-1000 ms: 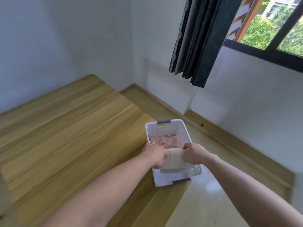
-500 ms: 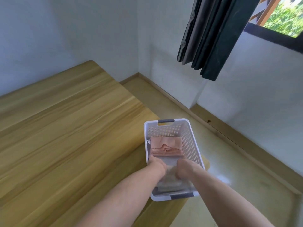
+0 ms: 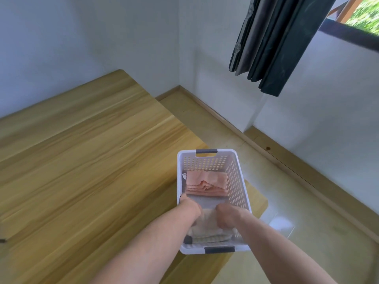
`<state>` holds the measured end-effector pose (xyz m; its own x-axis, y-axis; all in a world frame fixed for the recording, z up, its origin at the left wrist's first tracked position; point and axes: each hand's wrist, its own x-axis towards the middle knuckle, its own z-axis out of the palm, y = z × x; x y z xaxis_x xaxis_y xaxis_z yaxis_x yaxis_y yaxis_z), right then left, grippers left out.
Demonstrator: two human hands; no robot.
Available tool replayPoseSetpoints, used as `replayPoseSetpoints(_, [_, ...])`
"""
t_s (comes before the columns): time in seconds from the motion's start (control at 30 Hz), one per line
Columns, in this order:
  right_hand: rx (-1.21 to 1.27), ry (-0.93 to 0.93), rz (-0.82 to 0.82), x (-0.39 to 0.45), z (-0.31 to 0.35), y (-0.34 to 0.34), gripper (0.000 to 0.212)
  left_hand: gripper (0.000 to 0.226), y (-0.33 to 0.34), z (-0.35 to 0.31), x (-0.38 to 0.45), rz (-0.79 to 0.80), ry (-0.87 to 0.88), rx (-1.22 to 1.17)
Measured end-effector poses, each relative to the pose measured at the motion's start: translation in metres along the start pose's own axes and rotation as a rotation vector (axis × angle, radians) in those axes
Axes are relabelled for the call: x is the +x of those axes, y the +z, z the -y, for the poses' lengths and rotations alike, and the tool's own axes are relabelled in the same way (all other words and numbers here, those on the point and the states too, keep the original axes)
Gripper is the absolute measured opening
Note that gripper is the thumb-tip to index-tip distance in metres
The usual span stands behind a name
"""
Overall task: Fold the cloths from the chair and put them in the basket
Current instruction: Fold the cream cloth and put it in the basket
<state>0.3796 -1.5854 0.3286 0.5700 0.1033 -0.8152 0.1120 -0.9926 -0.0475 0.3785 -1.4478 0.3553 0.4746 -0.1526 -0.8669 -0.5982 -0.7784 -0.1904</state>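
Soft cream cloth (image 3: pixel 207 222) feels light as both my hands (image 3: pixel 189 210) (image 3: pixel 227 216) pinch its sides, deep in the basket (image 3: pixel 239 181).

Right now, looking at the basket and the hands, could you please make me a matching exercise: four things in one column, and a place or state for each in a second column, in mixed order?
Things:
1. pink cloth
2. cream cloth
3. basket
4. curtain

Places or states:
A. hangs by the window, upper right
B. lies folded at the far end of the basket
C. stands at the corner of the wooden table
D. at the near end of the basket, under the left hand and the right hand

Pairs: 1-B, 2-D, 3-C, 4-A
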Motion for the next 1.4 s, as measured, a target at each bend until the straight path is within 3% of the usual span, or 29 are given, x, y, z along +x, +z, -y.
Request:
replayPoseSetpoints(0.2, [0.062,-0.102,-0.194,-0.023,0.006,0.004,0.069,0.061,0.012,0.002,-0.011,-0.203,-0.054,-0.073])
replayPoseSetpoints(0.37, [0.117,-0.122,-0.254,-0.054,0.007,-0.004,0.063,0.043,0.016,0.003,-0.044,-0.333,-0.029,-0.009])
replayPoseSetpoints(0.47, [0.144,-0.106,-0.266,-0.072,0.01,-0.003,0.067,0.037,0.028,0.009,-0.074,-0.505,0.002,-0.029])
replayPoseSetpoints(0.63, [0.258,-0.089,-0.322,-0.118,0.034,0.004,0.071,0.042,0.081,0.031,-0.143,-0.865,0.071,-0.423])
replayPoseSetpoints(0.77, [0.42,-0.127,-0.472,-0.164,0.076,0.021,0.067,0.034,0.165,0.06,-0.211,-1.001,0.007,-0.686])
replayPoseSetpoints(0.9, [0.564,-0.233,-0.672,-0.217,0.146,0.047,0.063,0.029,0.264,0.087,-0.272,-1.076,-0.125,-0.808])
replayPoseSetpoints(1.0, [0.582,-0.35,-0.721,-0.259,0.23,0.081,0.057,0.027,0.356,0.103,-0.324,-1.08,-0.225,-0.878])
replayPoseSetpoints(1.13, [0.599,-0.531,-0.663,-0.302,0.357,0.136,0.045,0.028,0.477,0.121,-0.394,-1.094,-0.348,-0.946])
replayPoseSetpoints(1.4, [0.505,-0.795,-0.485,-0.352,0.567,0.211,0.045,0.035,0.664,0.159,-0.508,-1.012,-0.624,-1.084])
